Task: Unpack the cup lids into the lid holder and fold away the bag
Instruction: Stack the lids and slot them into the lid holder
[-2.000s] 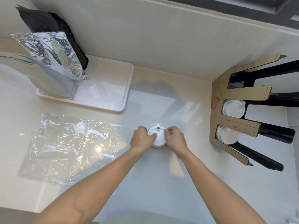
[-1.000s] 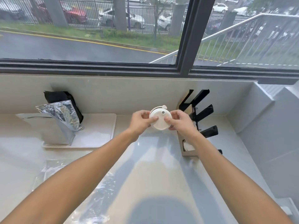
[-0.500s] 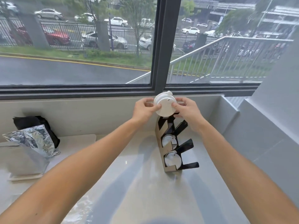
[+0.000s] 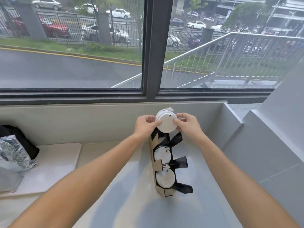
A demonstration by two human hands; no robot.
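Hands – left hand | right hand – both pinch lid stack | above lid holder

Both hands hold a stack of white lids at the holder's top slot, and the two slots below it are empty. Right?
Not quite. The head view shows both lower slots filled: lids in the middle slot and the bottom slot. The rest holds: left hand and right hand grip the white lid stack at the top of the holder.

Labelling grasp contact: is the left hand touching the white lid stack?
Touching. Head view shows left hand fingertips pressed against the lid stack rim, opposite the right hand.
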